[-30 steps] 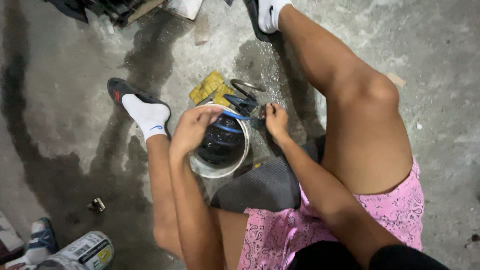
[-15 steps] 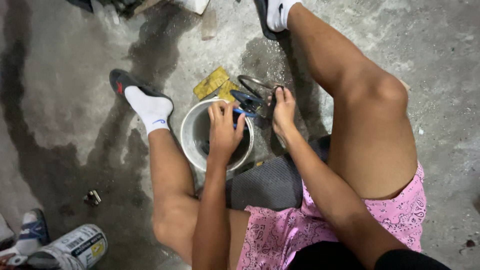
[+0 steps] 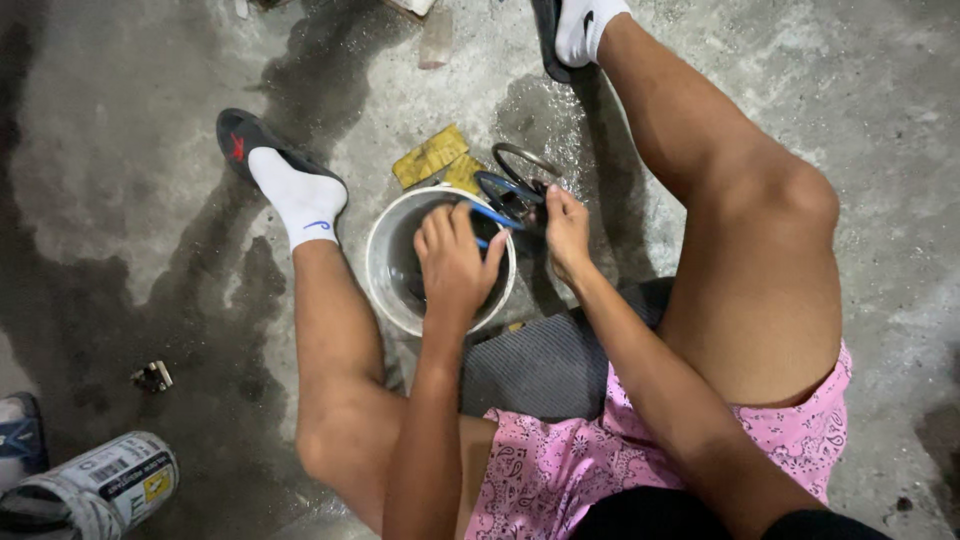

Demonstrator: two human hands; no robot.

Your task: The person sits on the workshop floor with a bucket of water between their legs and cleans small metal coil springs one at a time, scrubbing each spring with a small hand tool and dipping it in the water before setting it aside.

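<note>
Stained, wet-looking concrete floor [image 3: 130,200] under a seated person, legs spread around a small white round bucket [image 3: 385,290]. Bucket looks plastic, pale rim, dark inside; contents hard to make out, something dark at the bottom. Left hand [image 3: 452,262] sits over the bucket mouth, fingers curled, closed round a thin blue-handled tool [image 3: 490,215] whose blue shaft sticks out past the fingertips toward the far rim; tool's working end is hidden. Right hand [image 3: 566,232] is just beside the bucket's right edge, fingers bent onto a dark metal ring part [image 3: 520,175]; how firmly it grips, cannot tell, fingertips are blocked by the part. Ring part lies just beyond both hands, touching the right one, shape unclear, a second loop behind it. Yellow scraps [image 3: 432,155] lie past the bucket, beyond the left hand. Dark mat [image 3: 545,365] under the forearms. Labelled can [image 3: 95,490] lies lower left, cut off by the edge.
</note>
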